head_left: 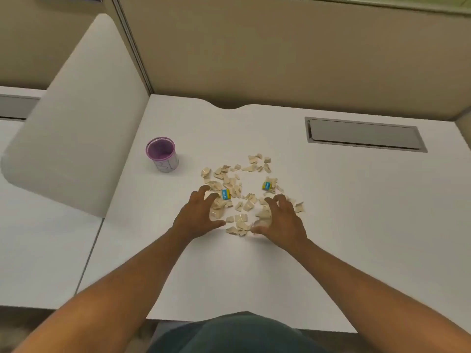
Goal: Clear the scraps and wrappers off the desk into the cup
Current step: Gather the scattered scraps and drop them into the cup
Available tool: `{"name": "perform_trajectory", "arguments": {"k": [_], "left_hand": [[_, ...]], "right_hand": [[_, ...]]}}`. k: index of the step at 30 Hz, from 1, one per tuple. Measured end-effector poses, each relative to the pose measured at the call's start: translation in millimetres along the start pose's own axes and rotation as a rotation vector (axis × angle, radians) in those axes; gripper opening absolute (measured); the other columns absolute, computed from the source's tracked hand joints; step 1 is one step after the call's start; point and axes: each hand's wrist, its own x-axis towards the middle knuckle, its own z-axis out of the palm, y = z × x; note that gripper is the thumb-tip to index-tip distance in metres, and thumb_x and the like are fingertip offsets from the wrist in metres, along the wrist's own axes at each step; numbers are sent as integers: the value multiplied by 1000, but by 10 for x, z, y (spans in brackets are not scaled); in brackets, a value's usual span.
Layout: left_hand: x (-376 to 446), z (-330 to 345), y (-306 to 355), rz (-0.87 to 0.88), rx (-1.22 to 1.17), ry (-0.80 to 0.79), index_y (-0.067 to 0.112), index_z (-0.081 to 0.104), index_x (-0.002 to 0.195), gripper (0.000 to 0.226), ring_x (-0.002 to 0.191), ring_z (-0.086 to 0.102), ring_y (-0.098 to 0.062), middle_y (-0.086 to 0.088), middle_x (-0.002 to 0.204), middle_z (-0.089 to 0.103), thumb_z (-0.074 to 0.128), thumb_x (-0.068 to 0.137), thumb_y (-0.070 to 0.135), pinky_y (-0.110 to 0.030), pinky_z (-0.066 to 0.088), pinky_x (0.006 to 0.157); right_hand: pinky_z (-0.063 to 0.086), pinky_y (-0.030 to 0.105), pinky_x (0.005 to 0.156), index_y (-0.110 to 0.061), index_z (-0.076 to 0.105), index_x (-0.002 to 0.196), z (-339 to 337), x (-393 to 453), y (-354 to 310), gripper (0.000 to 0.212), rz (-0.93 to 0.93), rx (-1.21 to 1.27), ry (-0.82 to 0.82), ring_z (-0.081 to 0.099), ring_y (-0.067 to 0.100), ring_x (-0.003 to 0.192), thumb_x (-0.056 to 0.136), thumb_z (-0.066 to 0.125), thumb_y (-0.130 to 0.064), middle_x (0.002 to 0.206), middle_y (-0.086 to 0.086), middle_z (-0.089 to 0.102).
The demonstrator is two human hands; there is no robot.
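Note:
Several beige paper scraps (244, 189) lie scattered over the middle of the white desk (331, 225). Two blue and yellow wrappers sit among them, one (225, 194) just beyond my left fingertips and one (266, 185) further right. An upright cup (162, 154), purple inside with a white outer wall, stands to the far left of the pile. My left hand (197, 214) rests on the near left side of the scraps with fingers spread. My right hand (281, 218) is on the near right side, fingers curled and apart over some scraps. Neither hand holds anything.
A white divider panel (76, 118) slopes up at the left of the desk, close behind the cup. A grey cable hatch (364, 135) is set into the desk at the back right. Beige partition walls (280, 52) close off the back. My lap shows below the desk's front edge.

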Motion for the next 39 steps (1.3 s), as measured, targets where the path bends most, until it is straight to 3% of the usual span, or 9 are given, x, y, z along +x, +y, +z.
{"name": "perform_trajectory", "arguments": {"k": [3,6,11,15,20,23,27,30,39], "left_hand": [[22,149,-31,-106,-72,-73,27,35,158,104,146,32,-31,-3,169,14,82,74,66,-48,54,102],[72,276,-75,-119,-44,-129,28,26,164,117,147,31,-32,-3,172,8,81,71,72,-48,52,107],[163,397,-52,-25,38,-92,24,29,162,122,134,46,-36,-8,170,20,79,65,79,-47,53,102],[176,526,25,19,129,-106,26,26,163,127,135,44,-36,-10,171,20,74,62,86,-48,53,101],[182,629,108,28,209,-133,30,31,161,98,137,42,-38,-8,171,22,72,81,69,-48,49,103],[229,597,120,85,211,-120,26,47,153,65,125,52,-39,-9,162,40,65,94,46,-46,55,91],[269,527,98,144,219,-130,16,62,140,39,119,56,-36,-11,142,58,58,102,20,-42,57,76],[298,509,98,135,217,-165,14,66,131,30,119,54,-31,-9,135,59,54,104,12,-42,59,79],[402,502,27,-109,-4,-125,4,72,121,29,110,67,-28,-10,122,72,52,102,14,-38,54,95]], "right_hand": [[50,39,82,-30,28,147,137,38,30,113,149,93,-150,36,26,133,55,86,-62,140,-3,24],[49,38,97,-22,25,154,295,143,15,119,220,183,-230,34,29,138,58,92,-47,146,5,24],[47,28,99,-19,34,151,428,346,-156,111,184,355,-221,47,25,128,60,95,-27,140,5,30],[54,36,90,-28,35,147,363,492,-125,112,63,176,-139,42,26,130,53,96,-42,142,-1,30],[44,48,107,-38,7,158,382,558,-79,137,-78,-172,-257,28,35,139,49,83,-72,167,4,7],[44,46,103,-41,17,157,457,577,-95,117,-160,-242,-301,29,35,138,62,78,-71,169,0,7],[52,42,93,-36,41,150,483,543,-138,73,-181,-189,-285,38,31,132,86,74,-41,163,0,26],[57,42,83,-30,51,143,437,480,-147,50,-162,-145,-249,39,27,131,96,64,-19,156,0,36],[32,30,70,-11,62,123,370,438,-189,48,-189,-191,-267,47,29,119,80,57,10,135,7,54]]}}
